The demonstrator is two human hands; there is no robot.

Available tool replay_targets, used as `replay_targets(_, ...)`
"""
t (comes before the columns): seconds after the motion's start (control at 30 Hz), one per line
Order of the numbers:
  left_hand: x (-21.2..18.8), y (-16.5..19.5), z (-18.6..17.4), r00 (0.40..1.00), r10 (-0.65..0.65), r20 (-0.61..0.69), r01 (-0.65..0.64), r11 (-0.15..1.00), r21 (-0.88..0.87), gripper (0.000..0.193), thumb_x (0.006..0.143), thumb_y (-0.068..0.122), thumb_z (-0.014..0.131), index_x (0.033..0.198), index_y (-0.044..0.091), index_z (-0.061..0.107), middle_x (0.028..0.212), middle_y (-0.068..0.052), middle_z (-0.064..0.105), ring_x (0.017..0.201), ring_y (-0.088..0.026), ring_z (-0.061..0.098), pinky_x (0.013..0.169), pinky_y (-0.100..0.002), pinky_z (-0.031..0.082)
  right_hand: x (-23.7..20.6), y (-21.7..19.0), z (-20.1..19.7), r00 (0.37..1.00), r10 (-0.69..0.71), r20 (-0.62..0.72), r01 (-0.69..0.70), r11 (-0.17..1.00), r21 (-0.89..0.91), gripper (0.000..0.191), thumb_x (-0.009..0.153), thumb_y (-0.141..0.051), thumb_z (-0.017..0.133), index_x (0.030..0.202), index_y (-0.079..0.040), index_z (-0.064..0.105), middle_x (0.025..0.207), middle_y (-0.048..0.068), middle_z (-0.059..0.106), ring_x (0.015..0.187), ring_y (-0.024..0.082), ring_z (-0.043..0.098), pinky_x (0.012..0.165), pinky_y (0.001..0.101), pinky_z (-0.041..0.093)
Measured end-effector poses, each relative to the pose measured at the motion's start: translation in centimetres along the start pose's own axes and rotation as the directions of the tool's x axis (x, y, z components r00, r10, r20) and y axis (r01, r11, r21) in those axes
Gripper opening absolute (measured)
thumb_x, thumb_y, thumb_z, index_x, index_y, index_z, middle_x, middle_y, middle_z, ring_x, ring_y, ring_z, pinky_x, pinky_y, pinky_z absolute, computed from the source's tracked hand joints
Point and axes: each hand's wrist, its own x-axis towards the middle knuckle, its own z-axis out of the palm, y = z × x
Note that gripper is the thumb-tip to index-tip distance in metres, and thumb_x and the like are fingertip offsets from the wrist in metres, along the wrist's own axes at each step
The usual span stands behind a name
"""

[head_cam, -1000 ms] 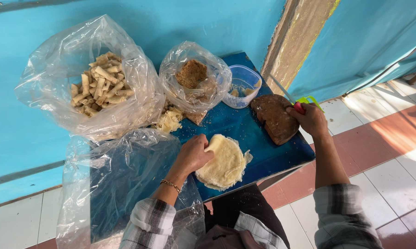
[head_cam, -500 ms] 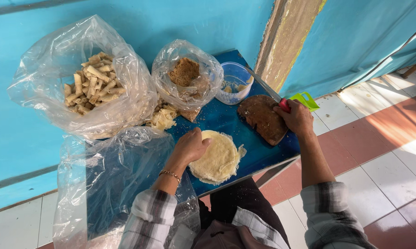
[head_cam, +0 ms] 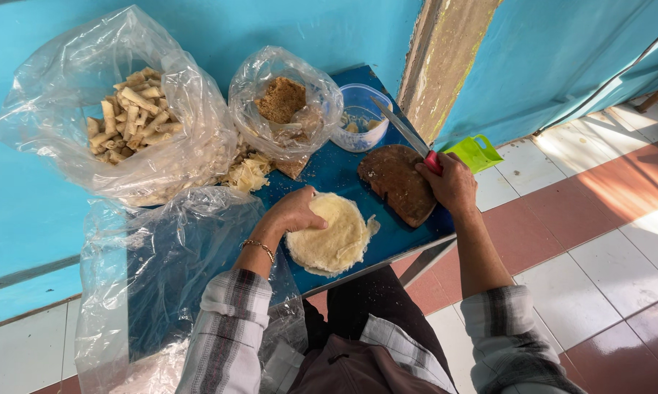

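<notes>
pale round crumbly dough disc (head_cam: pixel 334 239) under left hand (head_cam: pixel 297 211) curled fingers, right hand (head_cam: pixel 451 182) fingers clasping knife (head_cam: pixel 409 136)

Across the top of the frame you face a turquoise wall (head_cam: pixel 285 29), split at upper centre by a worn, pale post (head_cam: pixel 445 66). At lower right you see a floor (head_cam: pixel 620 219) of white and reddish tiles, with sunlight falling across its right edge.
</notes>
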Motion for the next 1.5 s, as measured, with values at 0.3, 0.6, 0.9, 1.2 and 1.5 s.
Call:
replay_targets(0.3,-1.7,0.4,1.2,0.992,0.107,0.071,-0.099,0.989,-0.112,0.048,0.071,0.019,0.088,0.112,0.004,0.067,0.106,-0.012,0.079,0.098,-0.023,0.075,0.085,-0.036,0.056,-1.9,1.0,0.4,0.962,-0.112,-0.248,0.105,0.994,-0.044,0.054,0.087,-0.043,0.079,0.127,-0.007,0.070,0.112,0.022,0.066,0.087,0.036,0.069,0.065,0.0494,0.056)
replay_targets(0.6,-1.9,-0.8,3.2,0.971,0.158,-0.178,-0.174,0.982,-0.079,0.048,0.076,0.014,0.082,0.117,0.005,0.058,0.101,-0.020,0.075,0.096,-0.034,0.075,0.081,-0.043,0.059,-6.4,1.0,2.1,0.941,-0.225,0.252,0.076,0.868,0.491,0.048,0.093,-0.029,0.083,0.135,-0.011,0.068,0.124,0.012,0.075,0.109,0.022,0.072,0.094,0.0390,0.057)
replay_targets(0.9,-3.1,1.2,4.6,0.889,0.434,-0.147,-0.429,0.901,0.067,0.036,0.081,0.009,0.077,0.112,0.005,0.060,0.098,-0.018,0.076,0.092,-0.035,0.075,0.076,-0.045,0.059,-5.6,-0.7,1.9,0.725,-0.507,0.466,-0.057,0.631,0.774,0.057,0.079,-0.015,0.088,0.129,-0.006,0.065,0.112,0.001,0.073,0.103,0.011,0.064,0.093,0.0298,0.053)
replay_targets(1.2,1.5,6.0,4.1,0.866,0.479,-0.144,-0.500,0.826,-0.258,0.040,0.074,0.010,0.084,0.107,0.004,0.063,0.100,-0.016,0.077,0.093,-0.028,0.077,0.081,-0.037,0.058,-4.5,2.4,-1.8,0.911,-0.126,0.394,-0.213,0.674,0.708,0.028,0.085,-0.010,0.083,0.110,-0.003,0.076,0.085,-0.001,0.069,0.073,0.009,0.055,0.063,0.0299,0.043)
replay_targets(1.5,6.4,8.1,2.8,0.919,0.221,-0.328,-0.299,0.931,-0.211,0.058,0.063,0.012,0.088,0.116,0.008,0.066,0.105,-0.017,0.075,0.099,-0.031,0.073,0.085,-0.039,0.057,0.9,-0.2,-0.8,0.977,-0.024,0.213,-0.007,0.989,0.146,0.038,0.079,-0.036,0.086,0.101,-0.008,0.073,0.080,0.016,0.070,0.072,0.031,0.067,0.067,0.0422,0.051)
